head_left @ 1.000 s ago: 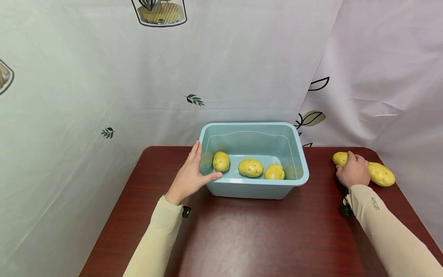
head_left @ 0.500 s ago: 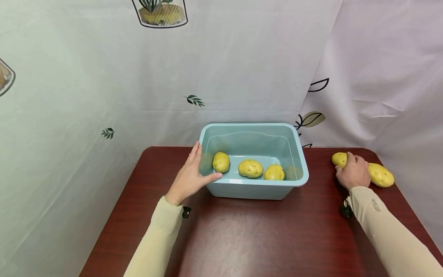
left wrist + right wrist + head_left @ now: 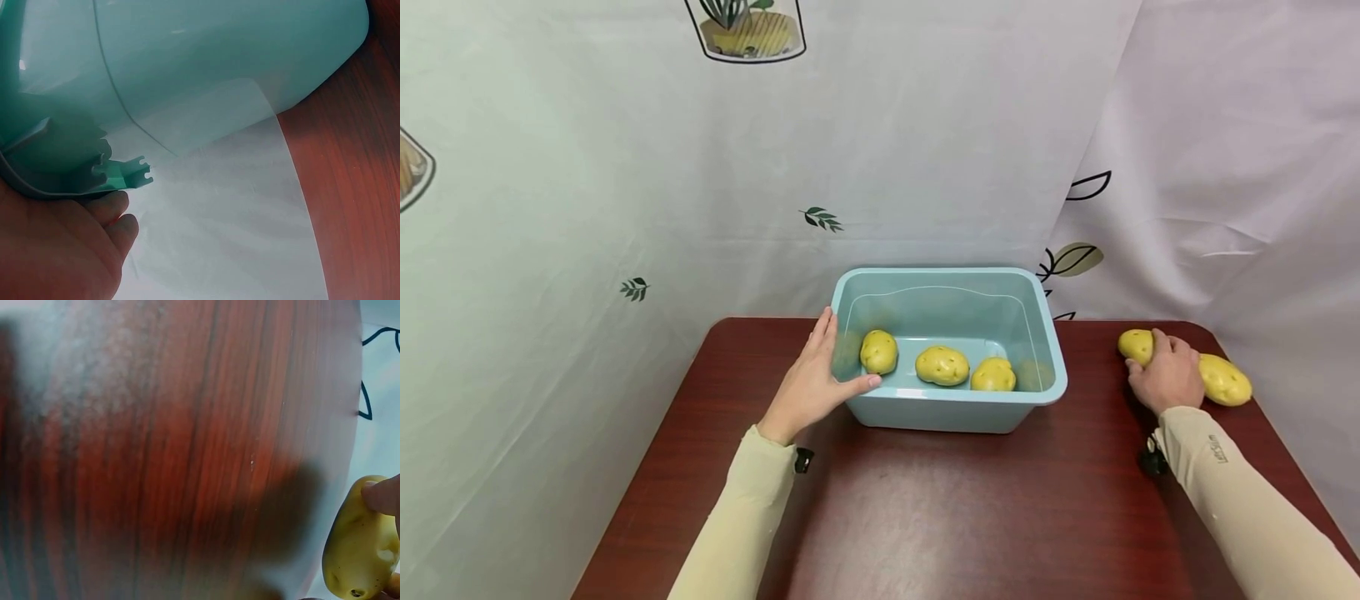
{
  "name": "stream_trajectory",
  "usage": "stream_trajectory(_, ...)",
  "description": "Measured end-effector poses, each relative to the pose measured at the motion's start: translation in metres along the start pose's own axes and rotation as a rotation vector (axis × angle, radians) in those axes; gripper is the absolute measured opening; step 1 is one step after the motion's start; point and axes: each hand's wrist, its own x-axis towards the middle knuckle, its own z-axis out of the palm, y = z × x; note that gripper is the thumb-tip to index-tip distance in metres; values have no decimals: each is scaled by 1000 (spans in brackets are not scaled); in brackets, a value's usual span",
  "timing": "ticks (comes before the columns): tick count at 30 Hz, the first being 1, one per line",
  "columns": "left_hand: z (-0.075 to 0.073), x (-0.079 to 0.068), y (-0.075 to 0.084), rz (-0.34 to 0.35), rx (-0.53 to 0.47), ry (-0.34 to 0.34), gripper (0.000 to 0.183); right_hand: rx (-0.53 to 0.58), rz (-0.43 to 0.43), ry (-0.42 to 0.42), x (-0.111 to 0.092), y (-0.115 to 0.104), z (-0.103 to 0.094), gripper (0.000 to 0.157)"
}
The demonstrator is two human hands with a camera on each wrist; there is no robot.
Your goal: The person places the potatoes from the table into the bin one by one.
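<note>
In the head view my left hand [image 3: 808, 379] rests at the near left corner of a light blue plastic tub [image 3: 947, 396], its fingers straight along the left side and its thumb on the front rim. Three yellow potatoes lie inside: a left one [image 3: 878, 352], a middle one [image 3: 942, 366] and a right one [image 3: 993, 375]. Over at the table's right side, my right hand [image 3: 1168, 375] holds a potato [image 3: 1136, 345]; the back of the hand covers part of it. The right wrist view shows fingers on this dimpled potato [image 3: 359, 550]. Another potato [image 3: 1223, 380] lies just right of that hand.
A dark red wood-grain table [image 3: 970, 517] carries everything. White cloth [image 3: 925, 150] with printed leaves and plants hangs behind it and along both sides. The tub stands at the table's back edge, close to the cloth.
</note>
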Motion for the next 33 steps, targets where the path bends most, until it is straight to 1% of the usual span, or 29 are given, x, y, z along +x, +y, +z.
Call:
stream_trajectory(11, 0, 0, -1, 3, 3, 6, 121, -9, -59, 50, 2, -7, 1, 67)
stream_trajectory(18, 0, 0, -1, 6, -4, 3, 122, 7, -79, 65, -1, -17, 0, 65)
stream_trajectory(25, 0, 1, 0, 4, -8, 3, 123, 19, -118, 101, -3, -27, -3, 64)
stream_trajectory(33, 0, 1, -1, 2, -6, 0, 123, 24, -126, 95, -7, -33, -6, 65)
